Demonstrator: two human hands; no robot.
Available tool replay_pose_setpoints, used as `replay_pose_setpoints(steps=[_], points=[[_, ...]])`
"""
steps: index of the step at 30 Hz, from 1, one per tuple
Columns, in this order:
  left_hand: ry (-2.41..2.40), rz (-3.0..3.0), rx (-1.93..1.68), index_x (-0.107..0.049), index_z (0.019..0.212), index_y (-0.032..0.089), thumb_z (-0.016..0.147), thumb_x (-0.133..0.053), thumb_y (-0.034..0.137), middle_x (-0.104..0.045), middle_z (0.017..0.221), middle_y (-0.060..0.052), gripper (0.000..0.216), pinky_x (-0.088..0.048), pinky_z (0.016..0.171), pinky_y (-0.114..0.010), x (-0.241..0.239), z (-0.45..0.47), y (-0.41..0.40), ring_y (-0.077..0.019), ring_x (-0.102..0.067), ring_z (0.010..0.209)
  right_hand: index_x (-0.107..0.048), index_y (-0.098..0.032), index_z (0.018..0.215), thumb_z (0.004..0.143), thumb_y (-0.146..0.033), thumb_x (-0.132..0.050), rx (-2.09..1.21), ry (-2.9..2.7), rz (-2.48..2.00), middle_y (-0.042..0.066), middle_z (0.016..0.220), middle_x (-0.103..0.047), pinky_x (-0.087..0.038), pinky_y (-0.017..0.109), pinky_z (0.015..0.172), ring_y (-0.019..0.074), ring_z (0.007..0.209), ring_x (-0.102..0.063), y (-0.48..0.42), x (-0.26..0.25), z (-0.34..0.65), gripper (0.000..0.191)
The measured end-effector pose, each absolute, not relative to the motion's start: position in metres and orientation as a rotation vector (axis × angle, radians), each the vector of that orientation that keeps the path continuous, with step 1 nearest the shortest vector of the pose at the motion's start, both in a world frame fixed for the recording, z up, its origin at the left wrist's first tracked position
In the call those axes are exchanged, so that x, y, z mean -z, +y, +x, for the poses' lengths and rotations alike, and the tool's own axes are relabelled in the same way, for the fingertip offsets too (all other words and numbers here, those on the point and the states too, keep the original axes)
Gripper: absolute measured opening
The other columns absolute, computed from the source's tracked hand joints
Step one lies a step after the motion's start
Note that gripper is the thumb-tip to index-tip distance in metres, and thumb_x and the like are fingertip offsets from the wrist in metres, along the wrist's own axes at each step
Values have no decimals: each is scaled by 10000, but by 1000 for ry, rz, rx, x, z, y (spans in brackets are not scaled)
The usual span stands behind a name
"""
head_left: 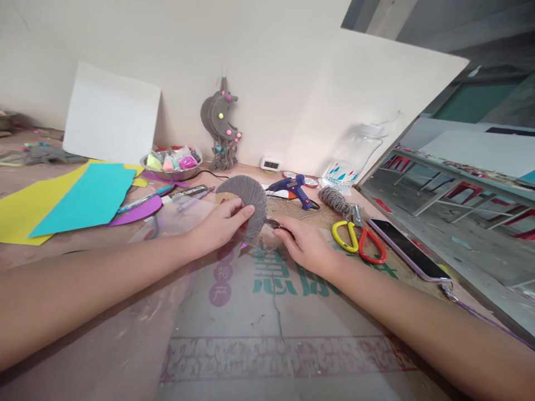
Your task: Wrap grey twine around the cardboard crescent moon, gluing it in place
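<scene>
A crescent moon shape wrapped in grey yarn is held up over the table's middle. My left hand grips its inner side, thumb on the front face. My right hand is closed on a small dark pointed tool, whose tip is at the crescent's right edge. The tool's exact kind is too small to tell. Below the hands, a thin strand of yarn lies on the clear plastic sheet with printed characters.
Right: yellow-and-red-handled scissors, a phone, a grey yarn bundle, a plastic jug. Behind: a blue glue gun, a clock, a finished-looking moon ornament. Left: coloured sheets, a metal bowl of clay packets.
</scene>
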State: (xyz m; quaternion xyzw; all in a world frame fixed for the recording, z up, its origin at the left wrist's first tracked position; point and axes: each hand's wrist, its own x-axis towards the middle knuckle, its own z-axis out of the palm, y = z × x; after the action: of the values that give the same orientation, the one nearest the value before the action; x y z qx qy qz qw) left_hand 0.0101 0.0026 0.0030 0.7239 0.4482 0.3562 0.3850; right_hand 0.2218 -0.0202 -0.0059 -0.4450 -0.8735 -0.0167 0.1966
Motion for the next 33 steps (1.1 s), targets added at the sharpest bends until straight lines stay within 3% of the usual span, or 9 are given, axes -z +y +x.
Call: replay_pose_setpoints(steps=[15,20,33], points=[[1241,1933,-950,-416,613,203,896,-377,387,-505,599,17,340,-387,601,-261,-10,11,0,-145,-509,643,-492,-183,1269,945,-317,-387,192,-2453,-1244,76,1015,-682,-467,298,734,194,888,-636,-22,2,218,366],[1279,1983,-947,-437,609,204,892,-383,379,-544,614,6,337,-392,634,-263,-11,9,-1,-159,-522,700,-535,-165,1193,950,-313,-369,220,-2528,-1240,94,1037,-683,-471,293,721,200,906,-646,-22,4,217,329],[1160,1856,-912,-451,668,201,879,-411,454,-552,622,17,332,-390,556,-256,-3,8,1,-135,-531,587,-560,-163,1105,957,-324,-357,213,-2619,-1178,67,972,-687,-451,285,707,187,854,-633,-21,3,217,299]])
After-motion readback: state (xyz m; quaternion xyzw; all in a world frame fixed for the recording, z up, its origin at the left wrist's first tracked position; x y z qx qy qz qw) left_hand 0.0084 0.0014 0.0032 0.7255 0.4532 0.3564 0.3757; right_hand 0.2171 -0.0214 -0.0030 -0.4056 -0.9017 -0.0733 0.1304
